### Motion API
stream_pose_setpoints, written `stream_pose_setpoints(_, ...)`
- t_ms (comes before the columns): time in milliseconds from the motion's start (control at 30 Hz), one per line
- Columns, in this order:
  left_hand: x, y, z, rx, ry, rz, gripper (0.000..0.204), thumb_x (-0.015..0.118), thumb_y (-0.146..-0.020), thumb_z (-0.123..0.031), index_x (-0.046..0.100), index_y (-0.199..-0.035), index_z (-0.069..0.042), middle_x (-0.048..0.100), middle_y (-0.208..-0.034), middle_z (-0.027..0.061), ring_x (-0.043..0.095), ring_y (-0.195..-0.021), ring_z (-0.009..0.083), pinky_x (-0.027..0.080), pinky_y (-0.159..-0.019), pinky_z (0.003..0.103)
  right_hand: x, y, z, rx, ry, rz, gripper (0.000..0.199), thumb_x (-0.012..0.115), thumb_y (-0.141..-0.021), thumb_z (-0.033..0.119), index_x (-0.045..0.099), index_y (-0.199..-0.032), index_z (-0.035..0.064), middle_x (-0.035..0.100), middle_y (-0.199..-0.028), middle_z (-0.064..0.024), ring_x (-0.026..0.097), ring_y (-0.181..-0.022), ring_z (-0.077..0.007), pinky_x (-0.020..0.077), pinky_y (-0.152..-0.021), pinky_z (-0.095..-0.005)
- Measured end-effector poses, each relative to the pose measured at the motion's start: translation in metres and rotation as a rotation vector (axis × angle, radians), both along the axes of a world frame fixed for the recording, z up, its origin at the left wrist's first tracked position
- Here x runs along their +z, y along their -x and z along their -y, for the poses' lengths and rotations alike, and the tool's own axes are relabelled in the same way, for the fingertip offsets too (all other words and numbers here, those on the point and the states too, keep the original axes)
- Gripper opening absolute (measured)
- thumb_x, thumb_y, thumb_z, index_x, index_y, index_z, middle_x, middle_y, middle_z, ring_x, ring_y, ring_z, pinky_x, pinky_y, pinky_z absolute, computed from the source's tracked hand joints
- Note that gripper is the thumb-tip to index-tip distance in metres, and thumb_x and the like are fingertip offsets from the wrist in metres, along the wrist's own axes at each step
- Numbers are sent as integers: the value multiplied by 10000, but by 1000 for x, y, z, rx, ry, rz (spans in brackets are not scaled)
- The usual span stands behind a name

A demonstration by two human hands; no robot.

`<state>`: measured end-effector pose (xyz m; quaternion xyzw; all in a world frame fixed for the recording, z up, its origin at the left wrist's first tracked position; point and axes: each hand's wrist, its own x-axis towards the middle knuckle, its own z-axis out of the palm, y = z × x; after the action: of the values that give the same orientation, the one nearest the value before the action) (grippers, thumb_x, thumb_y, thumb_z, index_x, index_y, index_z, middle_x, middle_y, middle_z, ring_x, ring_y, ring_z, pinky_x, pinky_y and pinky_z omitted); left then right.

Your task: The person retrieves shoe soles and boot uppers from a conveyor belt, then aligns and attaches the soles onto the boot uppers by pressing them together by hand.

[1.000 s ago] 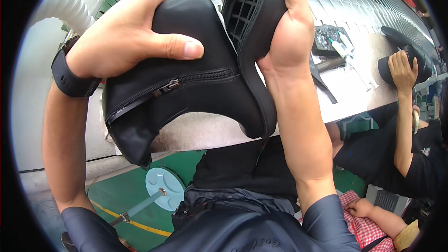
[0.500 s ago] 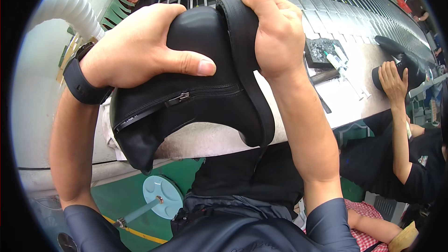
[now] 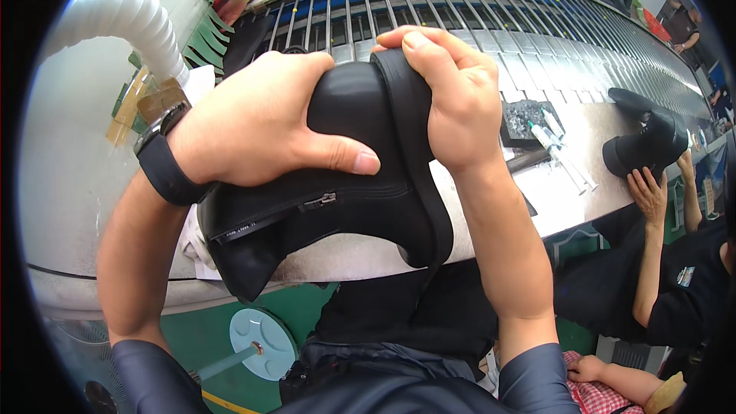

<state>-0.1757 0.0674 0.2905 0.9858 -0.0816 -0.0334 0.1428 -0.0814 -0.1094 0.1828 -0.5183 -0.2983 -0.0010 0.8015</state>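
Head view: a black boot (image 3: 368,213) is held over the near edge of the bench (image 3: 353,254), zip (image 3: 328,198) side up, toe pointing away from the person and the shaft slanting down to the lower left. Whether any of it rests on the bench is hard to tell. Its thick black sole (image 3: 418,134) runs along the right side of the boot and lies against the upper from toe to heel where that can be seen; the far side is hidden.

The left hand (image 3: 268,126) is clamped over the upper, thumb laid across the side above the zip. The right hand (image 3: 464,100) is closed round the toe end of the sole, palm against the bottom. The step in hand looks like pressing sole and upper together at the toe, with the two hands working against each other. The next move, as I judge it, calls for firm, even pressure along the edge towards the heel, without letting the toe slip out of line.

Right of the hands, syringes (image 3: 563,157) lie on the bench beside a dark block (image 3: 520,124). Beyond are metal bars (image 3: 322,19); farther right, a co-worker's hand (image 3: 648,193) touches another black boot (image 3: 642,147).
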Motion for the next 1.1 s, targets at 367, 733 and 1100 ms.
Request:
stream_pose_setpoints(367, 11, 15, 17, -32, -78, 18, 874, 960, -686, -644, 596, -1027, 74, 668, -795, 262, 696, -811, 451, 560, -739, 476, 8, 19, 16, 47, -110, -37, 216, 644, -1039, 125, 782, -1053, -42, 633, -757, 47, 498, -680, -11, 382, -619, -217)
stream_pose_setpoints(733, 29, 58, 64, -250, -222, 132, 805, 920, -714, -627, 569, -1038, 20, 651, -727, 188, 684, -679, 427, 532, -630, 474, 26, 66, 78, -164, 63, 335, 261, 554, -979, 66, 729, -1107, -79, 744, -1115, -222, 731, -997, -274, 564, -930, -362)
stream_pose_setpoints(1100, 28, 150, 100, -293, -154, -67, 679, 913, -780, -463, 583, -1112, 29, 696, -819, 110, 728, -699, 338, 552, -570, 425, 18, 156, 145, 217, 218, 406, 847, 682, -961, 306, 367, -1609, -139, 402, -1619, -405, 509, -1469, -441, 368, -1230, -461)
